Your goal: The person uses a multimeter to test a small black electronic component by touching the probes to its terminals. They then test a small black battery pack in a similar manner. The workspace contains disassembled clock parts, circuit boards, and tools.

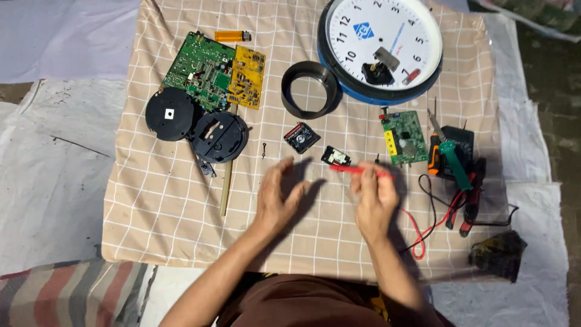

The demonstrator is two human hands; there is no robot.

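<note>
Person sits at a checked beige cloth (pixel 157 200) spread over the floor, both hands low centre of the frame. Right hand (pixel 374 200) is closed, pinching a red probe (pixel 357 170) that lies near level, tip pointing left toward a small black-and-white part (pixel 335 156) just above the hands; its red lead (pixel 417 233) loops off to the lower right. Left hand (pixel 276 197) is empty, fingers spread and a bit curled, hovering over bare cloth, apart from the probe. Just above it a small black square battery (pixel 301 137) and a tiny black clip (pixel 264 149). Right of centre a small green circuit board (pixel 404 137), then a soldering iron with green grip (pixel 451 156) lying across a black multimeter (pixel 460 142) with tangled red and black leads. Top centre-right a big blue-rimmed wall clock (pixel 380 43), face up, beside a black ring (pixel 310 89). Upper left: green circuit board (pixel 200 69), yellow circuit board (pixel 248 75), orange lighter (pixel 232 36), two black round discs (pixel 170 113)
</note>
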